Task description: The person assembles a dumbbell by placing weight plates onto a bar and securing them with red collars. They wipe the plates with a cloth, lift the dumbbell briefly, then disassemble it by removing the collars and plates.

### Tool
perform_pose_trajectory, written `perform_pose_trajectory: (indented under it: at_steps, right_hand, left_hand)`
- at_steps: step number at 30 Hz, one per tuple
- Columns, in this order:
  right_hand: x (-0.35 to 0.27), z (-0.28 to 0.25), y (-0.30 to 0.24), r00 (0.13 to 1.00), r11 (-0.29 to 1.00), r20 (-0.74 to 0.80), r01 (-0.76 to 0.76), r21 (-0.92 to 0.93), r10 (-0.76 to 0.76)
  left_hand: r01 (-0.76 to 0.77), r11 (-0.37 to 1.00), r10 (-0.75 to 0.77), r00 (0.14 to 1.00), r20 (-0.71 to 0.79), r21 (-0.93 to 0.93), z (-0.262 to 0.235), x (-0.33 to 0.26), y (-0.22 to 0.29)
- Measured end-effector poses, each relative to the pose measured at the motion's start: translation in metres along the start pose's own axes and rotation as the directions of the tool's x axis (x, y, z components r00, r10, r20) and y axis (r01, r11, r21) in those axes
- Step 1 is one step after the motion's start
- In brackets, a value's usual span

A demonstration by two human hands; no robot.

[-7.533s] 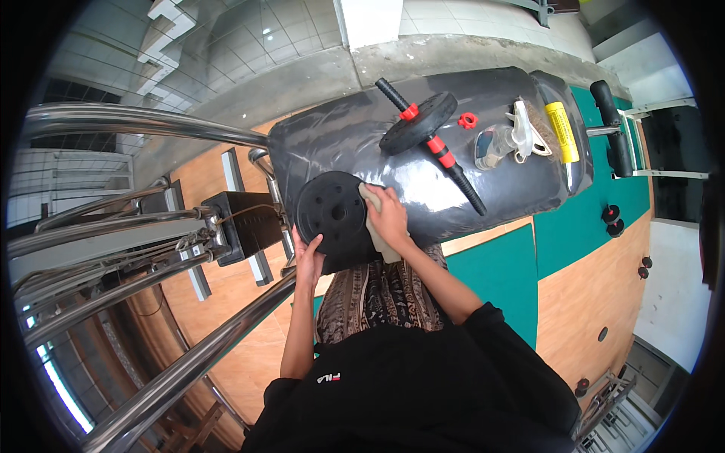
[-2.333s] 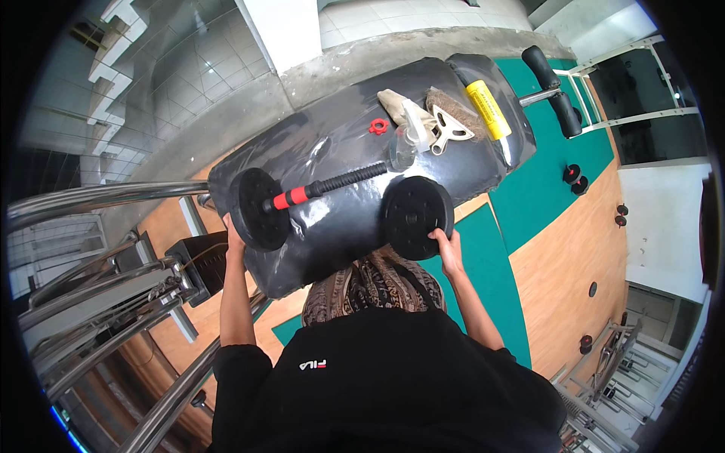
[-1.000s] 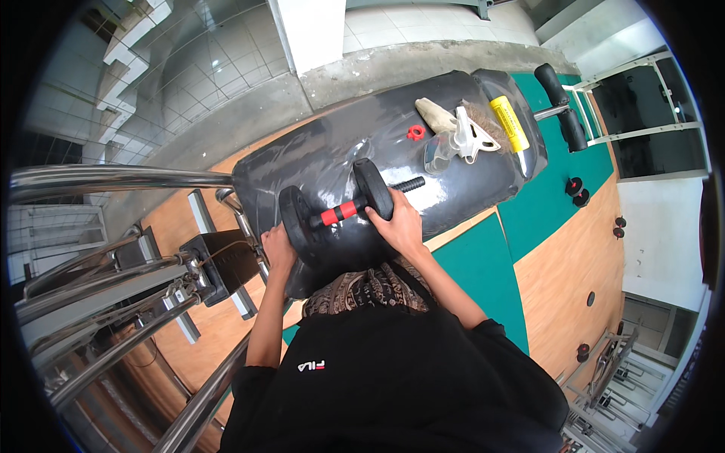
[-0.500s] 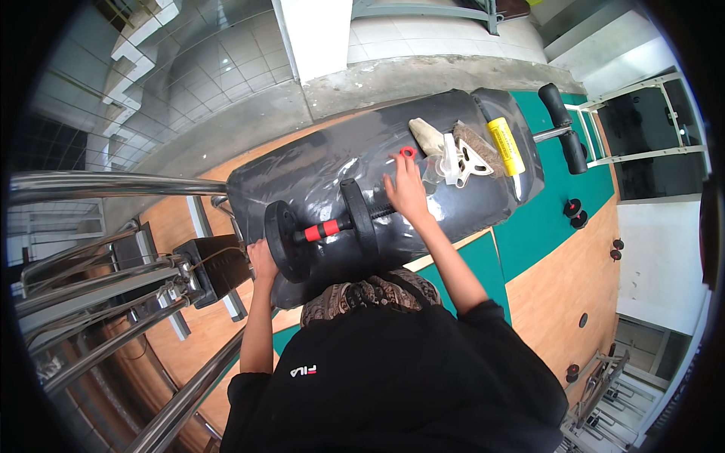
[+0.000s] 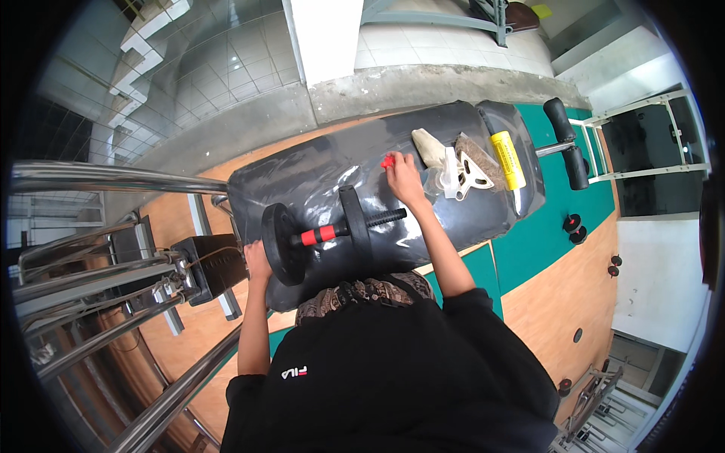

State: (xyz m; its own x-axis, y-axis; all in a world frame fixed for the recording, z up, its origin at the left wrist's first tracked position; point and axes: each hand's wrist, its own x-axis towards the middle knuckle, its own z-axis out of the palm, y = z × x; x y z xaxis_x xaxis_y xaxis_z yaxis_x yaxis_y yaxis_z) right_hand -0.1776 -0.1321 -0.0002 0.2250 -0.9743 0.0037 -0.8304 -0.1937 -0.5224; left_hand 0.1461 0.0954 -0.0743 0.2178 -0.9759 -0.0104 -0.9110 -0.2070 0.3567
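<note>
A: Big black padded bench (image 5: 302, 162) fills the middle, and at its near-left end sits the dumbbell (image 5: 323, 233).
B: Both plates on?
A: Yes! Left plate (image 5: 278, 245), right plate (image 5: 355, 226), with the threaded end (image 5: 389, 217) poking out bare beyond it.
B: Left hand (image 5: 257, 260)?
A: At the left plate's outer side; fingers partly hidden, can't tell how they're set.
B: Right hand (image 5: 399, 174)?
A: There's the change! Half a second ago it was spread beside the red collar (image 5: 387, 161); now its fingertips pinch it, above the pad.
B: Meaning?
A: Collar's in hand, not on the bar.
</note>
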Motion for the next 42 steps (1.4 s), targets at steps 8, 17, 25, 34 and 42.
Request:
perform_pose_trajectory:
  at_steps: [8, 17, 25, 34, 42]
  right_hand:
    - [-0.114, -0.039, 0.012, 0.995, 0.933, -0.048, -0.070, 0.352, 0.092]
    - [-0.100, -0.005, 0.058, 0.931, 0.448, 0.335, -0.365, 0.816, 0.148]
    - [-0.115, -0.011, 0.062, 0.948, 0.488, 0.291, -0.317, 0.813, 0.131]
    - [-0.127, -0.017, 0.060, 0.983, 0.832, 0.005, -0.160, 0.531, 0.186]
    - [-0.110, -0.028, 0.038, 0.982, 0.948, -0.069, 0.185, 0.258, -0.173]
  left_hand:
    - [0.023, 1.000, -0.022, 0.999, -0.034, 0.005, 0.008, -0.001, -0.005]
    - [0.014, 1.000, -0.014, 1.000, 0.002, -0.012, 0.002, 0.001, -0.001]
    - [0.011, 1.000, -0.011, 0.999, -0.032, 0.000, 0.007, 0.003, -0.005]
    - [0.027, 1.000, -0.027, 0.999, -0.027, 0.003, 0.006, 0.001, -0.004]
    - [0.021, 1.000, -0.021, 1.000, 0.007, -0.002, 0.012, 0.002, -0.012]
